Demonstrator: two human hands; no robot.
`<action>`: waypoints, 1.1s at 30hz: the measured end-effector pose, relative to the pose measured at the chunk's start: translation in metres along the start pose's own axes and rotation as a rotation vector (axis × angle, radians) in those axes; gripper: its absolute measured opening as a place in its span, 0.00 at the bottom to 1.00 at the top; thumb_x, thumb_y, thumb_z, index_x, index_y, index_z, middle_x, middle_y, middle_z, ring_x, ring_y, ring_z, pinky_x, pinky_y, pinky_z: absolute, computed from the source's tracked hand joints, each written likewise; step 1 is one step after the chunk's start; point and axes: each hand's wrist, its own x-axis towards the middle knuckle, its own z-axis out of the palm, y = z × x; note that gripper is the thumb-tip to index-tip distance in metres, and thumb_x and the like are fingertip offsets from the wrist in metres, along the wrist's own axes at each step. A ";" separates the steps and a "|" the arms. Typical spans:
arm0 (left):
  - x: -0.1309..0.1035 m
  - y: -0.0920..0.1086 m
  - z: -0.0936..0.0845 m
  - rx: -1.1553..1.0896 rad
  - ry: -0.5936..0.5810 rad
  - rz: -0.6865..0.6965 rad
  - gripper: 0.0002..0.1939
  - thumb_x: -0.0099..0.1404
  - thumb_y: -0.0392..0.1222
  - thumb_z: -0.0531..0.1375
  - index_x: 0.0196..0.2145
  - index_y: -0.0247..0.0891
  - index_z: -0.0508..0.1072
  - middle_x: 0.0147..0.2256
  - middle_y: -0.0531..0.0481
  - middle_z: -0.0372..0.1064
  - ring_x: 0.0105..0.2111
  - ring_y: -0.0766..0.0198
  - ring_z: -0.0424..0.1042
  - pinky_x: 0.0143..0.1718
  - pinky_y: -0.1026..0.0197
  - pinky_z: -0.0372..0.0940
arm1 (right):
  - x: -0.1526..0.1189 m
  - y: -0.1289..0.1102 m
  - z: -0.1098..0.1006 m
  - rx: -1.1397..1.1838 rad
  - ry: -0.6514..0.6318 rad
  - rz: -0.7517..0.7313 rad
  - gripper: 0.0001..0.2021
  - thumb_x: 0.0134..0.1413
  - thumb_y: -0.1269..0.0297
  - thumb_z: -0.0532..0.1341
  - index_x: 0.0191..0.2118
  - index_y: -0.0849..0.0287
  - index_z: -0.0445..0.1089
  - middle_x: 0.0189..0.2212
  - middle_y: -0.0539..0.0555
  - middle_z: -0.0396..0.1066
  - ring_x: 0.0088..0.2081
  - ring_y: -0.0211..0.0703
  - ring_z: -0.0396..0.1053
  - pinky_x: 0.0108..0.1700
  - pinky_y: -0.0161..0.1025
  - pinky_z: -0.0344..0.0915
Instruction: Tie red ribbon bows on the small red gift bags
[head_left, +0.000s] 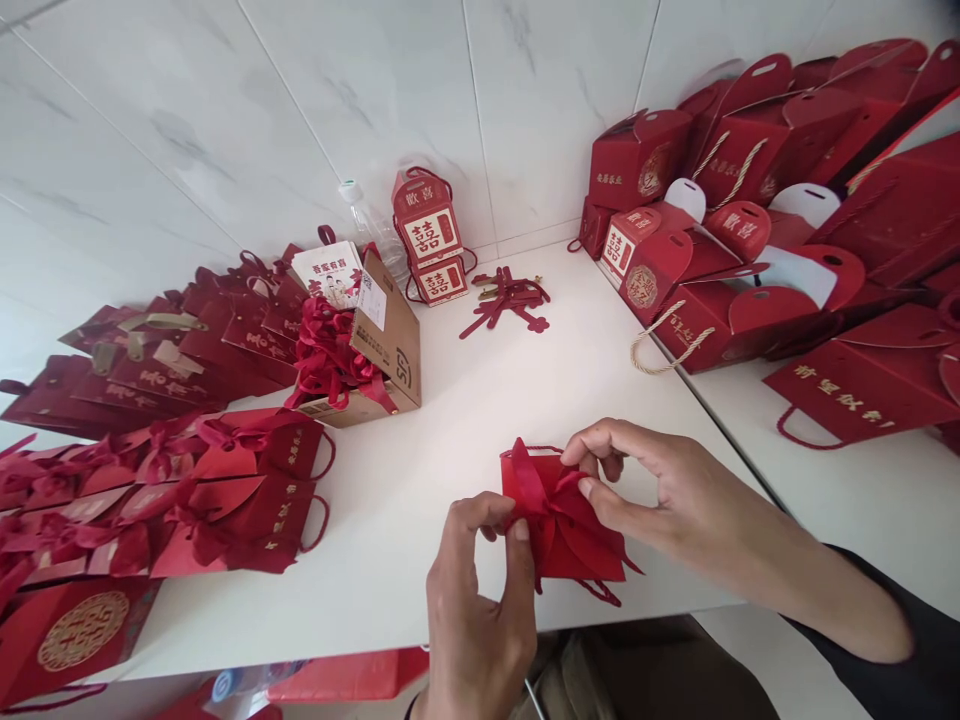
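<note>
Left hand [484,610] and right hand [664,485] each pinch a side of the red ribbon bow [551,495] atop the red gift box [564,558]

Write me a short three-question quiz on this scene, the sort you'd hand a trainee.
1. True or false: the left hand and the right hand both have fingers on the ribbon across the small red box.
2. Short answer: what red material is heaped in the cardboard box?
3. Choose one: as pictured, the clear plastic bottle stands to which side of the stacked pair of boxes? (a) left (b) right

Key:
1. True.
2. Loose ribbons.
3. (a) left.
</note>
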 end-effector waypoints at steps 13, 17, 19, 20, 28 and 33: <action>0.004 0.012 0.000 -0.240 0.009 -0.224 0.03 0.70 0.40 0.61 0.36 0.43 0.74 0.34 0.52 0.71 0.36 0.64 0.70 0.37 0.64 0.66 | -0.001 0.006 0.000 -0.044 -0.077 0.028 0.05 0.65 0.59 0.59 0.38 0.49 0.73 0.38 0.46 0.76 0.24 0.36 0.61 0.23 0.36 0.55; 0.005 0.023 0.003 -0.317 0.033 -0.328 0.05 0.68 0.43 0.63 0.34 0.42 0.72 0.33 0.52 0.70 0.36 0.64 0.68 0.36 0.64 0.65 | -0.001 0.003 0.001 -0.028 -0.097 0.051 0.08 0.68 0.57 0.57 0.38 0.50 0.70 0.32 0.45 0.73 0.20 0.35 0.54 0.21 0.36 0.52; 0.005 0.025 0.004 -0.347 0.059 -0.376 0.05 0.68 0.42 0.63 0.34 0.41 0.72 0.33 0.52 0.69 0.35 0.64 0.68 0.36 0.64 0.65 | -0.002 0.003 0.001 -0.031 -0.107 0.054 0.10 0.70 0.55 0.55 0.38 0.51 0.67 0.29 0.44 0.68 0.19 0.35 0.47 0.19 0.37 0.49; 0.005 0.026 0.004 -0.362 0.077 -0.397 0.04 0.68 0.41 0.63 0.34 0.41 0.72 0.33 0.52 0.69 0.35 0.64 0.68 0.37 0.65 0.65 | -0.002 0.003 0.001 -0.030 -0.110 0.054 0.11 0.71 0.54 0.54 0.37 0.51 0.66 0.28 0.44 0.66 0.19 0.35 0.45 0.20 0.37 0.49; 0.004 0.024 0.007 -0.453 0.140 -0.488 0.04 0.68 0.41 0.62 0.37 0.42 0.70 0.35 0.52 0.68 0.36 0.65 0.68 0.38 0.65 0.65 | -0.007 0.007 0.002 0.000 -0.128 0.104 0.15 0.74 0.48 0.50 0.39 0.51 0.62 0.26 0.42 0.60 0.22 0.36 0.49 0.24 0.37 0.51; 0.001 0.021 0.007 -0.434 0.058 -0.429 0.10 0.67 0.41 0.64 0.46 0.45 0.72 0.37 0.52 0.69 0.38 0.64 0.68 0.44 0.61 0.66 | -0.003 0.004 0.004 0.037 -0.070 0.053 0.06 0.70 0.57 0.57 0.39 0.50 0.66 0.33 0.45 0.70 0.31 0.38 0.64 0.33 0.36 0.62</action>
